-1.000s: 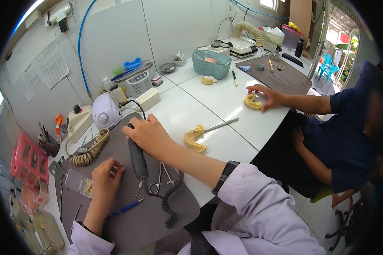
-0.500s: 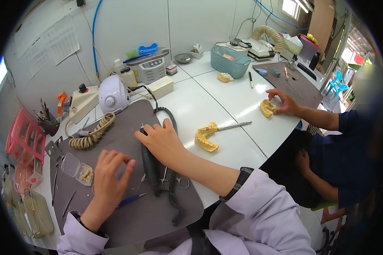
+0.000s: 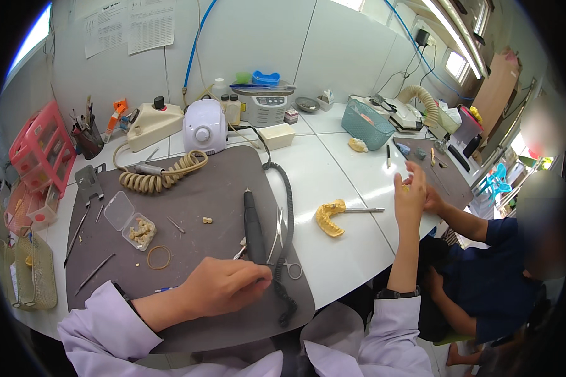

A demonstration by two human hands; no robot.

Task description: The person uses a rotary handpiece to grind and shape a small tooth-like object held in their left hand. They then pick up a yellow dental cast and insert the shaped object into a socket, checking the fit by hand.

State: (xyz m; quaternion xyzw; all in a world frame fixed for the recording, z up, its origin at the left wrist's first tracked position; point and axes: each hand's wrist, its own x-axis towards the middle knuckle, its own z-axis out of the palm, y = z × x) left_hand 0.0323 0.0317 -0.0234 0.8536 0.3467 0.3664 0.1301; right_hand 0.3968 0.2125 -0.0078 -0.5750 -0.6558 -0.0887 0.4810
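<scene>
My left hand (image 3: 223, 286) is closed low over the mat, fingertips beside the lower end of a black rotary handpiece (image 3: 253, 229). What lies in those fingers is hidden. My right hand (image 3: 409, 204) is raised at the right, meeting a co-worker's hand (image 3: 431, 200). Between its thumb and fingers shows a bit of a yellow dental cast (image 3: 406, 188), mostly hidden. Scissor-handled forceps (image 3: 278, 235) lie against the handpiece's coiled cord. Another yellow dental cast (image 3: 329, 220), with a metal rod, rests on the white table. Small joined false teeth (image 3: 207, 220) are on the mat.
An opened clear box (image 3: 141, 232) of false teeth, a rubber band (image 3: 159, 257) and thin hand tools lie on the grey mat (image 3: 188, 327). Behind stand a white control unit (image 3: 205, 127) and a scale (image 3: 267, 108). A teal basket (image 3: 366, 124) is farther right. The co-worker sits at right.
My right hand has left the handpiece and swung right to the co-worker's hand and cast. My left hand has moved right from near the box and closed. The view has turned.
</scene>
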